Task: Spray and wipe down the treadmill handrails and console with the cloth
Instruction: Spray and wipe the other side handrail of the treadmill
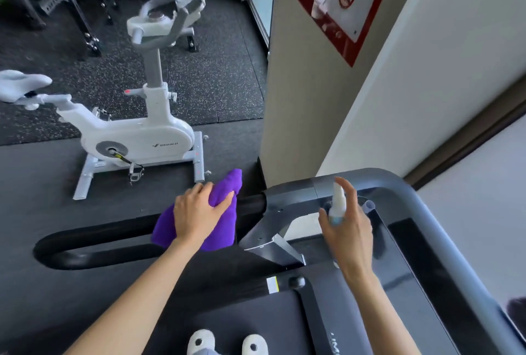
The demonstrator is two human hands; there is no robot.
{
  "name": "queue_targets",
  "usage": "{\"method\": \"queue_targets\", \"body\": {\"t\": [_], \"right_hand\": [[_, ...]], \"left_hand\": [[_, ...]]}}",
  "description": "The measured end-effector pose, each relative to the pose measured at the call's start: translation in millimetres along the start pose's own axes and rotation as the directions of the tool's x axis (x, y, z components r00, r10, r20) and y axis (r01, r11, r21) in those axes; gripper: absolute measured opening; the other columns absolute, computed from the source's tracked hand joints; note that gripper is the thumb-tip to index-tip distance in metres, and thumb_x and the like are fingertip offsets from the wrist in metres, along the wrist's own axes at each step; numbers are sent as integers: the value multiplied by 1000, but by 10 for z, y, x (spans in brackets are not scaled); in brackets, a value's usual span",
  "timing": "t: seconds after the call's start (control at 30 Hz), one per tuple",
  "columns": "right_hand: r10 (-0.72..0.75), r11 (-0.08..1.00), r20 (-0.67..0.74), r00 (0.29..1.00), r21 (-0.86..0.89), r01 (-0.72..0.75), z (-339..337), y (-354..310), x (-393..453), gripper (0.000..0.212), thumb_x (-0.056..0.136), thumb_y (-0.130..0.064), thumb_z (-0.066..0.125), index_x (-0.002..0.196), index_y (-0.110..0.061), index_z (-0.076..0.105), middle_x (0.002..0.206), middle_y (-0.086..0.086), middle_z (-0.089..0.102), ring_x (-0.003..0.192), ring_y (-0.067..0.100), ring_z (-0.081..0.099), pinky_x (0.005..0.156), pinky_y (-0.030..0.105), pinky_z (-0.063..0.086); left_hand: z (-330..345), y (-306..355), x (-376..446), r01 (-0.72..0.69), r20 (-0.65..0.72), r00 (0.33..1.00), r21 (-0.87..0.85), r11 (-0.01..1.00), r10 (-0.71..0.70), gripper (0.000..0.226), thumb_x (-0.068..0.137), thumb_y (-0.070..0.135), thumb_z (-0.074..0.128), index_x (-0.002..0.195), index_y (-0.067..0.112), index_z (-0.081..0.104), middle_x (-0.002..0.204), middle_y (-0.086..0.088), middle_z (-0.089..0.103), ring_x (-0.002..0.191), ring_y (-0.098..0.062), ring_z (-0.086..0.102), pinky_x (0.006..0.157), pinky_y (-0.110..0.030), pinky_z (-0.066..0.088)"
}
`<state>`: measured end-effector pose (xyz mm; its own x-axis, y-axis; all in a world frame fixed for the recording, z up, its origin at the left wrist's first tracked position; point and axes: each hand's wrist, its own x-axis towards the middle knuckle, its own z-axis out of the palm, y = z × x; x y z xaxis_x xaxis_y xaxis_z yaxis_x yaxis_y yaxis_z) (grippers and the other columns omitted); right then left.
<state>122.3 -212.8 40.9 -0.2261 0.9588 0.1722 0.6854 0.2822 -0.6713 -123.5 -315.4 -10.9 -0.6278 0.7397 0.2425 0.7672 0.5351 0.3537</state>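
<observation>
While left hand [199,209] grips cloth [225,198] on handrail [94,243], right hand [348,226] holding bottle [338,204]

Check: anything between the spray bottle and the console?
Nothing visible. The right hand holds the small white spray bottle directly above the glossy black treadmill console, with no object in between.

Purple cloth [225,198] draped over black handrail [94,238]; white spray bottle [338,204] upright above console [421,263].

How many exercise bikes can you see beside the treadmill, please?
2: one white bike in full on the floor to the left, and a second bike's saddle at the left edge, the rest cropped.
</observation>
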Motion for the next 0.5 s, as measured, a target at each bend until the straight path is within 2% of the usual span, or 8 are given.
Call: {"method": "queue_targets", "body": {"t": [0.1,0.27,0.37,0.5], "right_hand": [[-14,995,-55,998,-97,9,-131,59,24,58,85,-15,65,126,-44,36,76,-11,47,62,23,49,56,32,39],[15,984,-129,992,-173,-37,-157,86,68,53,83,-7,59,124,-35,39,79,4,57,60,29,48,55,33,36],[57,959,-151,987,-268,-96,-133,60,53,57,83,-9,57,130,-35,36,89,4,59,60,27,45,54,32,34],[129,939,-233,964,-284,-195,-159,53,33,58,86,-14,58,131,-39,31,93,4,59,61,29,46,54,32,36]], "left_hand": [[44,83,51,36,47,998,-11,999,-35,43,84,52,62,76,9,59,73,-8,60,72,-36,61,66,-41,43],[38,45,100,8,65,998,-54,999,-4,42,84,52,61,85,10,65,78,-7,62,75,-36,61,67,-42,46],[8,18,129,7,82,997,-134,991,4,41,84,52,61,80,11,62,76,-6,63,73,-37,61,64,-42,47],[-39,89,237,59,115,993,-284,957,-27,42,84,55,57,72,15,55,74,-2,63,72,-34,61,62,-37,45]]}}
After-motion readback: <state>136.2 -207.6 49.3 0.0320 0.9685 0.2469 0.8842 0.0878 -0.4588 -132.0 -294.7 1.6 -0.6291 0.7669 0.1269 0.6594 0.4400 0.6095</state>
